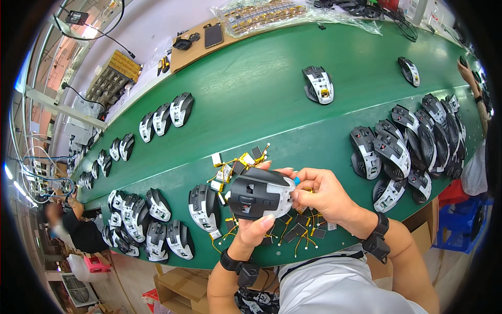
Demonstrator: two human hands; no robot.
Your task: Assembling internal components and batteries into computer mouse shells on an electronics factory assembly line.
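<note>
My left hand (254, 231) holds a black and white computer mouse (254, 194) over the near part of the green bench, thumb on its near side and fingertips along the far side. At the white end of this mouse, my right hand (328, 196) is closed in a pinch. What sits between those fingertips is too small to make out; a small blue piece (297, 180) shows beside them. Small battery packs with yellow wires (225, 171) lie beyond the mouse. More dark packs with wires (299, 231) are scattered below my right hand. Another mouse (203, 208) rests just left of my left hand.
Several mice are clustered at the right (389, 149) and at the left (135, 217). Single mice (319, 85) and short rows (162, 119) stand on the far green strip (246, 83). A phone (213, 35) lies on cardboard at the back. Another person's arm (473, 83) reaches in at far right.
</note>
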